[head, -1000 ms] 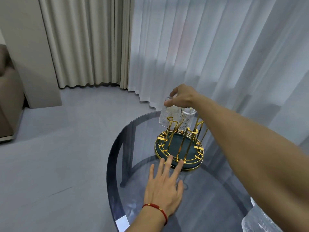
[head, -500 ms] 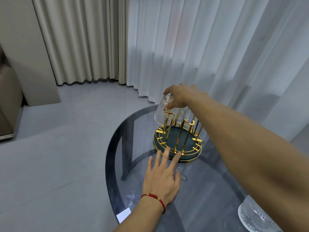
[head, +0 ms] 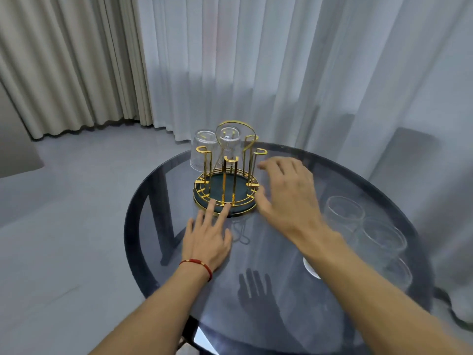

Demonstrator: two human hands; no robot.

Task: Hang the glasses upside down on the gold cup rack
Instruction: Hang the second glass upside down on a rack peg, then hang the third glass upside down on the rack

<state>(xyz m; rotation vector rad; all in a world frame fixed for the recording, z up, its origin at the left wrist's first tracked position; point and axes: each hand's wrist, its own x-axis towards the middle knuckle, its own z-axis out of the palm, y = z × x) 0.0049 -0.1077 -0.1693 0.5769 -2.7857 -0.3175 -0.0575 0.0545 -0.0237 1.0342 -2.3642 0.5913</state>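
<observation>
Ribbed clear glasses (head: 202, 149), two so far, hang upside down on the gold wire cup rack (head: 225, 185); more wait upright (head: 344, 213) on the round smoked-glass tabletop (head: 294, 316). Left hand (head: 207, 239) lies flat, fingers spread, at the rack's base; right hand (head: 286, 193) hovers empty, grip spread. Brace the base; lower each rim squarely.

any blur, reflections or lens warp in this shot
Head view: the right hand is motion-blurred; the glass table carries a dark hand-shaped shadow or reflection near its front; upright glasses at right look faint and smeared; curtains bow outward toward the edges, wide-angle distortion.
</observation>
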